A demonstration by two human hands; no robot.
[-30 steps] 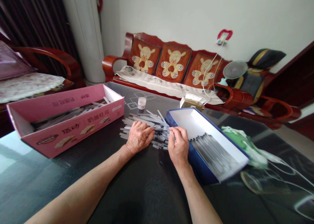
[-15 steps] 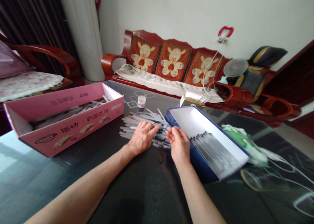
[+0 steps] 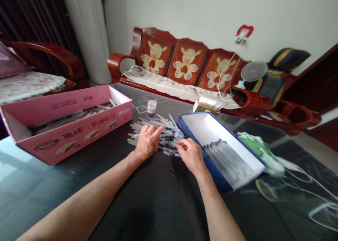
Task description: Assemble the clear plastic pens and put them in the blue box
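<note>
While both bare forearms reach in over the near edge of the dark table [image 3: 158, 205], the hands work at a pile of loose tubes [image 3: 167, 141], pale and see-through, lying crisscross between two boxes and nearer the table's far edge. The left hand [image 3: 147, 140] rests over the pile's left side with its forefinger stretched out and the other fingers curled under; whether anything is tucked beneath them I cannot tell. The right hand [image 3: 191, 153] sits at the pile's right side, beside the blue box [image 3: 220, 181], thumb and forefinger drawn together at the tips, though any tube between them is too small to make out. Inside that box, filled tubes [image 3: 228, 160] with dark upper ends lie side by side toward its near corner. More tubes [image 3: 71, 119] lie in the pink box [image 3: 87, 137], by the table's left edge, and a small tub [image 3: 151, 107] stands just beyond the pile. Judging by their look, the loose ones are thin plastic: very light, fairly stiff, smooth enough to slip or roll, and likely to crease if squeezed hard. A soft fingertip pinch near the middle, or on an end that juts clear, should suit them best.
</note>
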